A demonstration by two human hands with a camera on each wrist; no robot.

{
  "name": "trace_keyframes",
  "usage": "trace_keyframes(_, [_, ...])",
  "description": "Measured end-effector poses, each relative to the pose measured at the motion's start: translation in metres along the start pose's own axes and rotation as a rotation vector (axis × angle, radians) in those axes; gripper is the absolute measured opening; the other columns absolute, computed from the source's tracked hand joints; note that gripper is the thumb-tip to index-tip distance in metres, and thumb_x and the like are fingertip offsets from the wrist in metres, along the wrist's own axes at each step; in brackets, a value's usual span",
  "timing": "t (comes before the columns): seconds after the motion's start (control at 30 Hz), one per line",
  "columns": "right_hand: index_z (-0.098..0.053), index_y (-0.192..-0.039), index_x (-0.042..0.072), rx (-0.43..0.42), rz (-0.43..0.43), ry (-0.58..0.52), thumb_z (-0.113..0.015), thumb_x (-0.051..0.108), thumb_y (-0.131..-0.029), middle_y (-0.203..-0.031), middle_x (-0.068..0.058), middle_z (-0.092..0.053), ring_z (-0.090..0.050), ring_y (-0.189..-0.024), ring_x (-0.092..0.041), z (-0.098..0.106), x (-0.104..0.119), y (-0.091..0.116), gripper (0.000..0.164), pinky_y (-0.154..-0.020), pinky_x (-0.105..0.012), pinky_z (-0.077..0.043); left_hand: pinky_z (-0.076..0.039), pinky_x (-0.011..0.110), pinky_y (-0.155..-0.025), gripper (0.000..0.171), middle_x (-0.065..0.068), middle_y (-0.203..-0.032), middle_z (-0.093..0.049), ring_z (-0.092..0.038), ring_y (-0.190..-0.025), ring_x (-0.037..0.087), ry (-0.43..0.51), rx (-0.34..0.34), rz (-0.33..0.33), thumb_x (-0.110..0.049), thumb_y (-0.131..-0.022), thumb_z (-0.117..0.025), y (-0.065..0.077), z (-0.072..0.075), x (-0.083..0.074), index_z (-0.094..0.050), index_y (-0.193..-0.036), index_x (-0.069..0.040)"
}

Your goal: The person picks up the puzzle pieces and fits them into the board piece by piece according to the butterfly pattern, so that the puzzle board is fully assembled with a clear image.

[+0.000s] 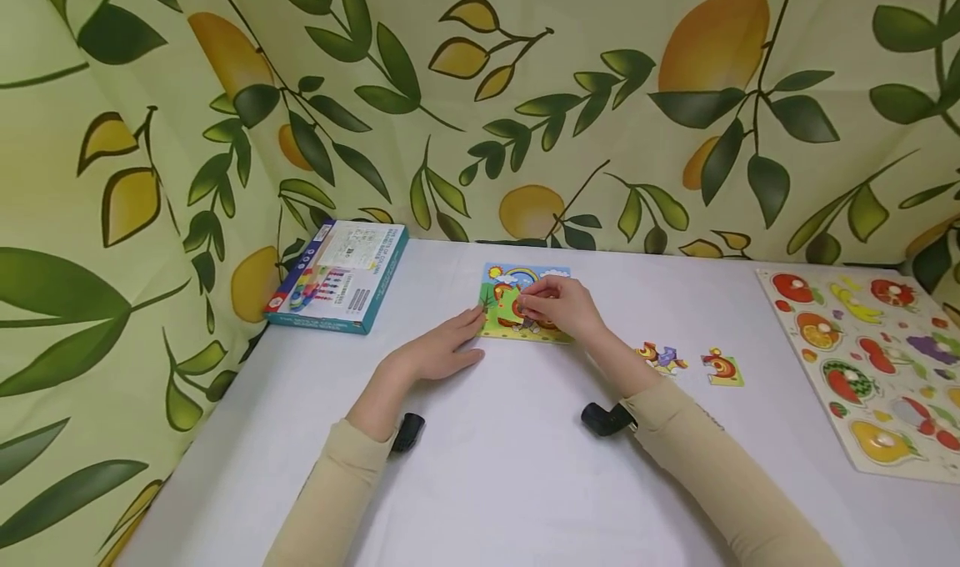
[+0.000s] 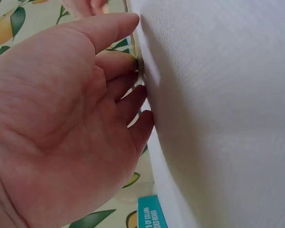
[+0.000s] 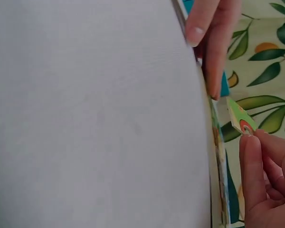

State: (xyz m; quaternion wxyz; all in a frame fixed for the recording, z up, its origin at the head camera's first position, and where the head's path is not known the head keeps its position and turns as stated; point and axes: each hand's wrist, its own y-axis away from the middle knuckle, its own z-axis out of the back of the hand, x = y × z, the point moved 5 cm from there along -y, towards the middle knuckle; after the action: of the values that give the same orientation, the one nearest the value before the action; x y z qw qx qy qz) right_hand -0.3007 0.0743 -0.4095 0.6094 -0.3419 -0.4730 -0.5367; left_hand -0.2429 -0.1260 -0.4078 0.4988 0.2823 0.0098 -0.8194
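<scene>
The right hand [image 1: 558, 307] pinches a puzzle piece [image 3: 240, 115], apparently for fitting, probably needing alignment over the board [image 1: 495, 333] below, the relaxed left hand [image 1: 444, 348] at its edge.

Pale cloth [image 1: 408, 17] with a leaf-and-fruit print covers the frame's top and left side. A white tabletop [image 1: 510, 492] spreads below.

fruit board [image 1: 930, 468]: right side cut off | puzzle [image 1: 517, 334]: partly covered | box label [image 1: 349, 248]: unreadable
</scene>
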Motion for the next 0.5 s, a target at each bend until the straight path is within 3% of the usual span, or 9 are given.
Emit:
trace_keyframes(0.2, [-0.070,-0.095,0.004,0.000,0.056,0.188,-0.075,0.020,-0.087,-0.080,-0.005,-0.070,-0.065,-0.065,-0.010,-0.015,-0.001,-0.011,0.019,-0.061,-0.021,-0.052,-0.014,0.035,-0.118,0.067,0.002,-0.163,-0.008,-0.006,-0.149,0.017,0.033,0.019,0.000,-0.034,-0.102,-0.051,0.000,0.001,-0.003,-0.020,-0.155,-0.010])
trace_keyframes(0.5, [-0.070,-0.088,0.006,0.011,0.130,0.311,-0.076,0.019,-0.087,-0.073,-0.002,-0.069,-0.062,-0.059,-0.010,-0.026,0.008,-0.011,0.014,-0.056,-0.022,-0.050,-0.012,0.037,-0.118,0.072,0.004,-0.163,-0.006,-0.005,-0.149,0.019,0.028,0.041,0.019,-0.036,-0.101,-0.052,0.000,0.001,-0.002,-0.016,-0.156,-0.009])
